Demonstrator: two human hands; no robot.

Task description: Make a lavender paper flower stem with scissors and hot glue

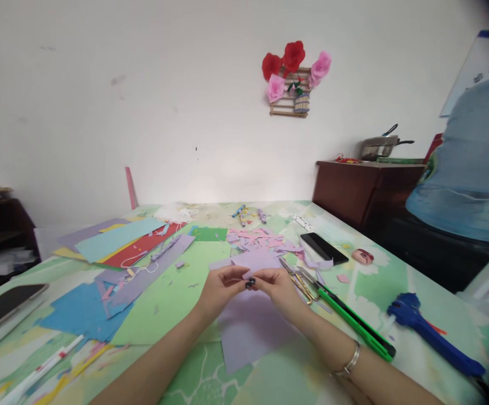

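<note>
My left hand (220,286) and my right hand (279,286) meet fingertip to fingertip in the middle, thumbs and index fingers pinched together. Whatever sits between them is too small and covered to make out. Below them lies a light purple paper sheet (244,346), partly over a light green sheet (168,298). Just right of my right hand are gold-handled scissors (306,288) and a green utility knife (354,320). Beyond my fingertips is a heap of pink and purple paper scraps (255,241).
A blue glue gun (438,337) lies at right, near a black phone (324,247) and a small pink object (362,256). Coloured sheets (120,239) and blue paper (82,309) spread left. Small rolled paper pieces (241,214) lie at the back. A large water bottle (472,157) stands right.
</note>
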